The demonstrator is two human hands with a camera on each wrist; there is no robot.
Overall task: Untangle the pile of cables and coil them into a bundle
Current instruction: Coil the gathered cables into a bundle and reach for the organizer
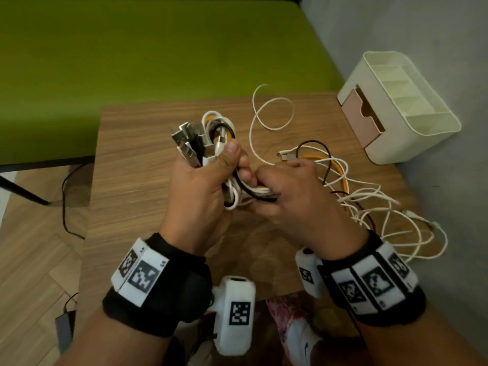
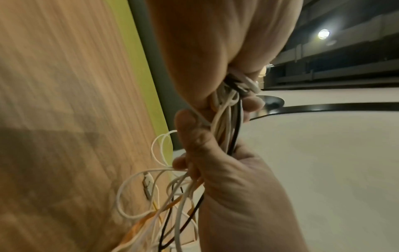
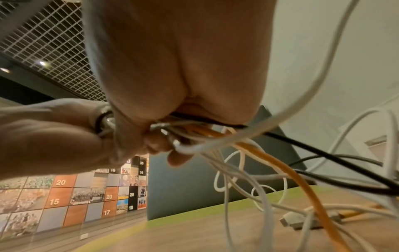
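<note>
My left hand [image 1: 208,175] grips a coiled bundle of white, black and orange cables [image 1: 211,136] above the wooden table [image 1: 137,159]; several metal plugs stick up from it. My right hand [image 1: 287,191] pinches the strands [image 1: 260,192] running out of that bundle, right beside the left fingers. From there the loose cables [image 1: 369,204] trail right over the table in a tangle. In the left wrist view the strands [image 2: 226,122] pass between both hands. In the right wrist view an orange cable [image 3: 280,163] and black and white ones hang from my fingers.
A cream desk organiser [image 1: 401,107] with a pink drawer stands at the table's far right corner, against the grey wall. A thin white cable loop [image 1: 272,112] lies near it. A green surface [image 1: 132,62] lies beyond the table, floor with a black cord [image 1: 66,207] to the left.
</note>
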